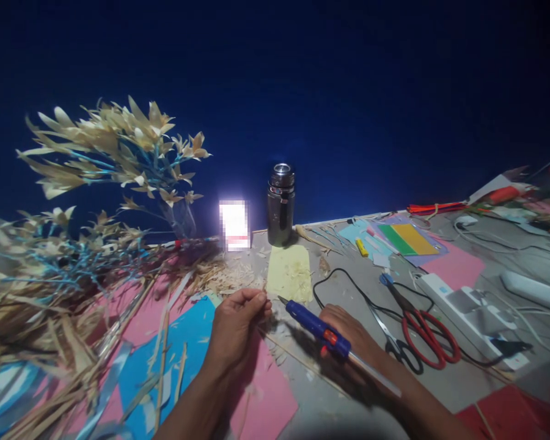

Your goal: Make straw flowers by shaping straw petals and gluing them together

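Note:
My left hand (242, 318) is closed in a pinch near the middle, over the pink and blue paper; what its fingers hold is too small to make out. To its right, my right hand (348, 333) is wrapped round a blue glue gun (309, 321) with a red trigger and a clear glue stick coming out of its back end. The gun's metal tip points toward my left fingertips, a small gap away. Beyond both hands lies a pale yellow sheet (289, 272) with scraps on it.
A steel flask (281, 205) stands behind the yellow sheet, beside a bright, blurred-out panel (235, 225). Pale husk flowers (142, 153) rise at the left above dry strips. Red-handled scissors (428, 339) and a white power strip (474, 318) lie at the right.

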Tool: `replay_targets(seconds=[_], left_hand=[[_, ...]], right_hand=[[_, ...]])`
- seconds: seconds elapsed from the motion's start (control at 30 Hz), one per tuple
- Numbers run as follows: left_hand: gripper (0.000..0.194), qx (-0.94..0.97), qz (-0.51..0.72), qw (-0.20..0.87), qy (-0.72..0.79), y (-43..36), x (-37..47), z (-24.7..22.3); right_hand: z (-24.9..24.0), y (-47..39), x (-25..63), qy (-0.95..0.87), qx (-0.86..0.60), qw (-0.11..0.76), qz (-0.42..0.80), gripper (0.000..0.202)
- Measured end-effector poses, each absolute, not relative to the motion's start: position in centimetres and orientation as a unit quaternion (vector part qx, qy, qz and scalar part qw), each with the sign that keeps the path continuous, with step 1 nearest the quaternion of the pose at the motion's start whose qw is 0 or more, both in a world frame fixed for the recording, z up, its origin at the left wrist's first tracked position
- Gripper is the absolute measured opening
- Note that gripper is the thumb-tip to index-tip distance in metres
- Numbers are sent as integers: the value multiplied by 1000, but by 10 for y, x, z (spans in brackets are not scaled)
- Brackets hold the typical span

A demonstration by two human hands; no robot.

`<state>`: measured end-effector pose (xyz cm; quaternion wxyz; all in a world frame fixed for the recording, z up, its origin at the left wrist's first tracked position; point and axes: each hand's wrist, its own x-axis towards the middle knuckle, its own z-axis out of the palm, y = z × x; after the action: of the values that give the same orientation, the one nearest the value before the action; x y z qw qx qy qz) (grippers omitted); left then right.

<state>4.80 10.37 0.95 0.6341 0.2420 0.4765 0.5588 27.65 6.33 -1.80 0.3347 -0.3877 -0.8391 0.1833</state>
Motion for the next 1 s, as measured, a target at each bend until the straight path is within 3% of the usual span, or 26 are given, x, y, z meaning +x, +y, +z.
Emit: replay_targets(seconds=[0.63,0.83,1.0], left_hand=[[37,218,561,649,466,103,48,15],[38,225,559,651,462,103,47,11],[37,227,560,655,454,102,46,11]], right_hand=[[-15,65,278,-849,-393,301,186,56],[-18,62,280,-843,-385,325,190,55],[-26,64,287,-854,-425,240,177,25]])
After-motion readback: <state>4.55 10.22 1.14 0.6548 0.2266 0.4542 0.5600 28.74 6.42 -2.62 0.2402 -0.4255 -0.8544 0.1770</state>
